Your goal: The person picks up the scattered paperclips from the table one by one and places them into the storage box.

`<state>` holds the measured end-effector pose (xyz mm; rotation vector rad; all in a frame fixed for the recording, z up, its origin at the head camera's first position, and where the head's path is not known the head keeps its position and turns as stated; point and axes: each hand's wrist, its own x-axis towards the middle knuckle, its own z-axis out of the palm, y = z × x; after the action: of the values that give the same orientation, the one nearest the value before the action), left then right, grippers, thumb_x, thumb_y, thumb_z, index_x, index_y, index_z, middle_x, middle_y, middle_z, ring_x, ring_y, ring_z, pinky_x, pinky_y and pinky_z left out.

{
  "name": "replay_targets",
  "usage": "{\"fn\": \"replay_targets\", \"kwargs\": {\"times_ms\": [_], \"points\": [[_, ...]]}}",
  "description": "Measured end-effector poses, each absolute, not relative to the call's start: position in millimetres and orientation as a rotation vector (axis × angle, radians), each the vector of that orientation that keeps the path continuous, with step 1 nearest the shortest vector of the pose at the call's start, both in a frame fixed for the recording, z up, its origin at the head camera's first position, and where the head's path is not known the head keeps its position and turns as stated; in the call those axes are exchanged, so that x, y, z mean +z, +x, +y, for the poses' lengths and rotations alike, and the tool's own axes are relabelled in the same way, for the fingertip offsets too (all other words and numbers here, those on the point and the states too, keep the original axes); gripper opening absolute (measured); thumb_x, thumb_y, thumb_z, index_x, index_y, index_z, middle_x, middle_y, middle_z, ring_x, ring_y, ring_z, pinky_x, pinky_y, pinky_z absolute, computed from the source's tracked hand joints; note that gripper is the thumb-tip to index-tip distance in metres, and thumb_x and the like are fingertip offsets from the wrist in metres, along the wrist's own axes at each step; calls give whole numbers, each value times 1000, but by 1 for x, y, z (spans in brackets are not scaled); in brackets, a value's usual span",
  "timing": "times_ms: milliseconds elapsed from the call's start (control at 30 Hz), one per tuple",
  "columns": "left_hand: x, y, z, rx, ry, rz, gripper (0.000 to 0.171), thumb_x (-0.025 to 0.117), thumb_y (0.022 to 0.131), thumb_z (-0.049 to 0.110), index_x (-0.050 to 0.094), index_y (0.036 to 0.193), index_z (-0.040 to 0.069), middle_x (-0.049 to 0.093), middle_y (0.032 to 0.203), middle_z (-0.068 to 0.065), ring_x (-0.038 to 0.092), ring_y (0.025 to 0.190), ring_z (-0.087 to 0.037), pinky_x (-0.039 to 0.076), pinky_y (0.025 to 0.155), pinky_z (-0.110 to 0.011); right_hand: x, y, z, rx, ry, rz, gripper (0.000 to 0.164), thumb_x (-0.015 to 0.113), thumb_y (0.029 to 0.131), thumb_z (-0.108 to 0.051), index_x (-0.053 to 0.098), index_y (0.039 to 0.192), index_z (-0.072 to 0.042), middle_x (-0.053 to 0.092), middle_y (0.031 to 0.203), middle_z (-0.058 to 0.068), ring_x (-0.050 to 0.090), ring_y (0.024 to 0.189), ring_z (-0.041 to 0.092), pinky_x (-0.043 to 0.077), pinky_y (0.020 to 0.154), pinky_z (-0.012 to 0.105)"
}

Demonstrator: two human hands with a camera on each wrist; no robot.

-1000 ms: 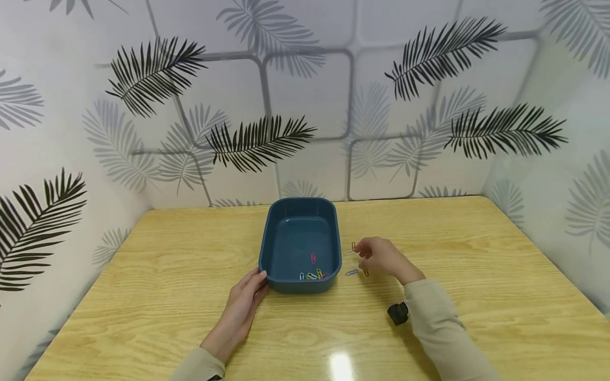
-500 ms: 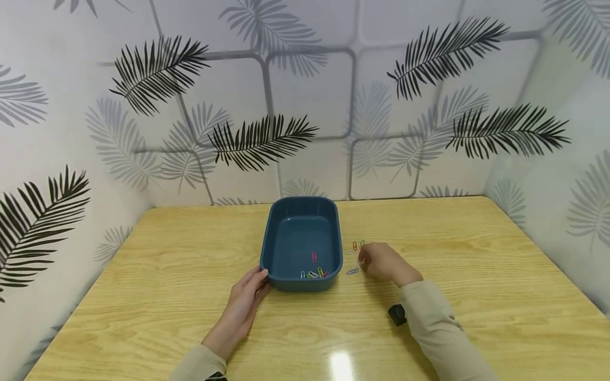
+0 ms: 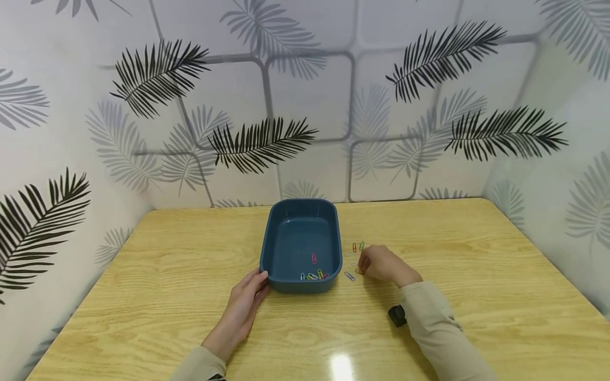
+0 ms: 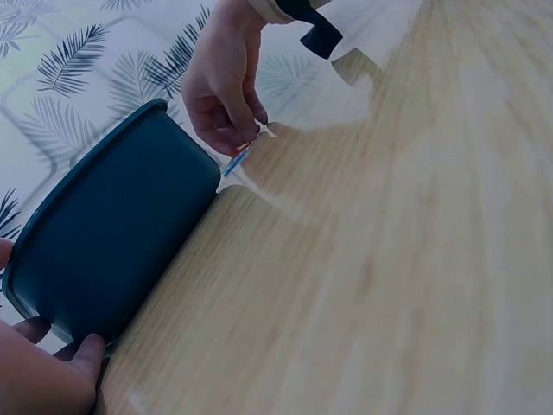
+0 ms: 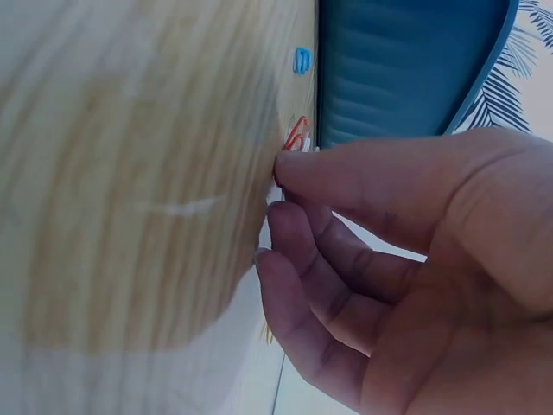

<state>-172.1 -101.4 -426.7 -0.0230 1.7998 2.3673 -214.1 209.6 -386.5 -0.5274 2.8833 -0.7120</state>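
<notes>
My left hand [image 3: 242,304] holds the near-left corner of a dark blue plastic bin [image 3: 299,287], thumb at the rim and fingers against the outer wall. Inside the bin lie a pink paper clip [image 3: 313,259] and several more in yellow, white and other colours near its front wall. To the right of the bin, my right hand [image 3: 387,264] is down at the table, fingers bent. Its thumb and fingertips pinch an orange paper clip [image 5: 296,131], one end of which sticks out past the thumb. Close by lies a blue paper clip [image 3: 350,276].
Farther back on the wooden table [image 3: 181,254] are a red-orange clip [image 3: 354,247], a green clip [image 3: 361,245] and a pale clip [image 3: 350,254]. A wall with leaf patterns [image 3: 310,106] stands behind the table. A black wrist device [image 3: 397,315] sits below the right sleeve.
My right hand has come down slightly onto the orange clip, uncovering the green one behind. The blue clip has turned and shifted a little. My left hand stays at the bin's corner.
</notes>
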Motion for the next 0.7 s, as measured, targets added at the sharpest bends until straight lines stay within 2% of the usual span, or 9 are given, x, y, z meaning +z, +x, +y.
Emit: {"fn": "replay_targets", "kwargs": {"times_ms": [233, 500, 700], "points": [[-426, -172, -101, 2363, -11, 1805, 54, 50, 102, 18, 32, 146, -8, 32, 149, -25, 32, 137, -32, 33, 113, -36, -386, -215, 214, -730, -454, 2849, 6, 65, 83, 3, 67, 87, -2, 63, 84, 6, 57, 74, 19, 52, 64, 33], [-427, -172, -102, 2365, -9, 1799, 55, 51, 102, 18, 32, 146, -9, 31, 149, -25, 32, 137, -32, 33, 112, -37, -383, -217, 224, -787, -492, 2878, 2, 67, 84, 1, 68, 86, 2, 64, 79, 6, 55, 70, 18, 51, 62, 32], [-428, -171, -103, 2367, -13, 1791, 57, 52, 101, 20, 31, 146, -8, 31, 150, -25, 32, 137, -31, 33, 112, -36, -385, -218, 228, -792, -521, 2909, 7, 67, 84, 3, 68, 90, 4, 66, 82, 7, 58, 74, 20, 53, 66, 35]]}}
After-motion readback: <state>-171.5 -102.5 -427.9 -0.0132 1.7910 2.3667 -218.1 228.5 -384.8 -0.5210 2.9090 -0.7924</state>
